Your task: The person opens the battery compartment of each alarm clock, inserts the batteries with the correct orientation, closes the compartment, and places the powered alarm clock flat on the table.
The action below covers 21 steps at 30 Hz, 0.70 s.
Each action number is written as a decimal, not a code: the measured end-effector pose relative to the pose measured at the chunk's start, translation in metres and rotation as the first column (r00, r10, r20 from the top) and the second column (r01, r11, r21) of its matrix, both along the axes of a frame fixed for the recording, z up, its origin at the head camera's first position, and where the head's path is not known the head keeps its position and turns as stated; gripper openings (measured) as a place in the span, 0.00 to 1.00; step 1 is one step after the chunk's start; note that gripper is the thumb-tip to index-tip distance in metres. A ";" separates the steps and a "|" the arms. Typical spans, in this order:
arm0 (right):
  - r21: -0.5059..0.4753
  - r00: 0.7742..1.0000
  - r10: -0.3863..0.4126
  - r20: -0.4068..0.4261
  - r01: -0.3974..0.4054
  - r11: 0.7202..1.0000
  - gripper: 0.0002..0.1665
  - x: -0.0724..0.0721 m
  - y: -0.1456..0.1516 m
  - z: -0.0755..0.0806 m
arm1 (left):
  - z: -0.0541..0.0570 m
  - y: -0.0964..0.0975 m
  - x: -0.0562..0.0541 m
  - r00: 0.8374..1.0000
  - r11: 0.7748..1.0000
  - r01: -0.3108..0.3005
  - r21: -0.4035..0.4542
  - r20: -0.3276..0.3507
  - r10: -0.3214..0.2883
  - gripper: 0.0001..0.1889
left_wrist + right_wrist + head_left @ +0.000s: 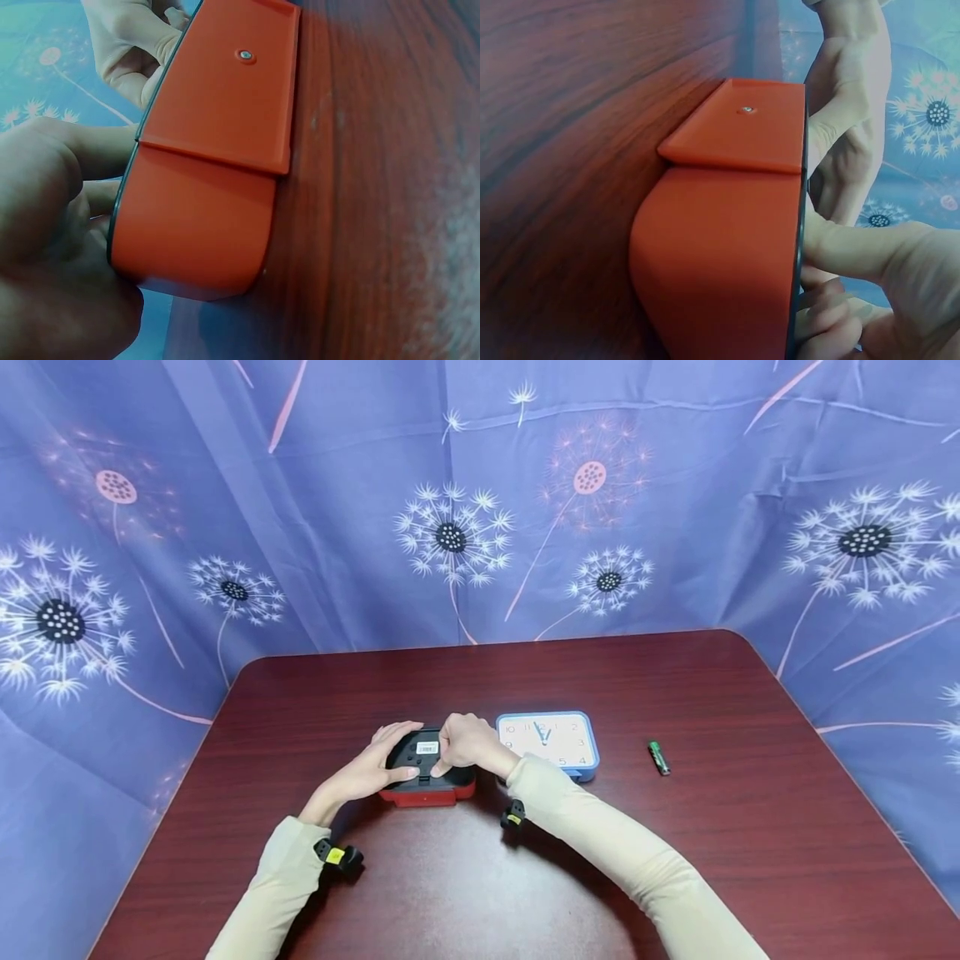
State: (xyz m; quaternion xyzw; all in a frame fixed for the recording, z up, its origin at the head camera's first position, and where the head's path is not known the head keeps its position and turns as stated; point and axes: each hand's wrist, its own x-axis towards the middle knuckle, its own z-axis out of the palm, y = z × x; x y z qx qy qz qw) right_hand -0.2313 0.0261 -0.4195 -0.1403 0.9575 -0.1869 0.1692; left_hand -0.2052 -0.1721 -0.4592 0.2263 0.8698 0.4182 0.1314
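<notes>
A red clock [424,797], its shape like the blue one beside it, lies with its black back [405,758] upward and its face hidden. A white barcode label sits on that back. My left hand [372,766] grips the clock's left side, fingers over the far edge and thumb on the back. With curled fingers, my right hand [467,745] presses its thumb against the back near a small tab. Both wrist views show the red side wall [217,105] and the hands along the black rim; whether the right fingertips pinch anything is hidden.
Right of the red clock, a blue clock [551,741] lies face up, partly behind my right wrist. Farther right, a green battery [659,758] lies on the dark reddish wooden table [750,827]. A blue dandelion-print curtain [337,527] hangs behind the table.
</notes>
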 end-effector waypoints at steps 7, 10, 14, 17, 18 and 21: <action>0.006 1.000 0.011 -0.005 -0.010 1.000 0.21 -0.001 -0.002 0.003 | 0.000 -0.002 -0.002 1.000 1.000 -0.007 -0.001 -0.031 0.006 0.35; 0.009 1.000 0.000 0.002 0.000 1.000 0.22 -0.001 -0.001 0.002 | 0.000 -0.001 -0.002 1.000 1.000 -0.004 0.000 -0.024 0.004 0.35; -0.009 1.000 -0.008 0.004 0.008 1.000 0.22 -0.001 0.002 -0.001 | 0.000 0.000 -0.001 1.000 1.000 0.006 0.000 -0.012 -0.006 0.36; -0.028 1.000 0.007 -0.016 -0.008 1.000 0.22 -0.001 0.005 -0.003 | -0.001 0.001 -0.001 0.999 1.000 0.024 -0.001 -0.024 -0.024 0.36; -0.033 1.000 0.014 -0.022 -0.014 0.999 0.22 -0.001 0.006 -0.004 | -0.001 0.000 0.000 0.999 1.000 0.030 -0.004 -0.028 -0.030 0.36; -0.045 0.999 0.037 -0.033 -0.038 0.998 0.22 -0.001 0.009 -0.006 | 0.000 -0.001 0.000 0.999 0.999 0.042 0.000 -0.022 -0.042 0.36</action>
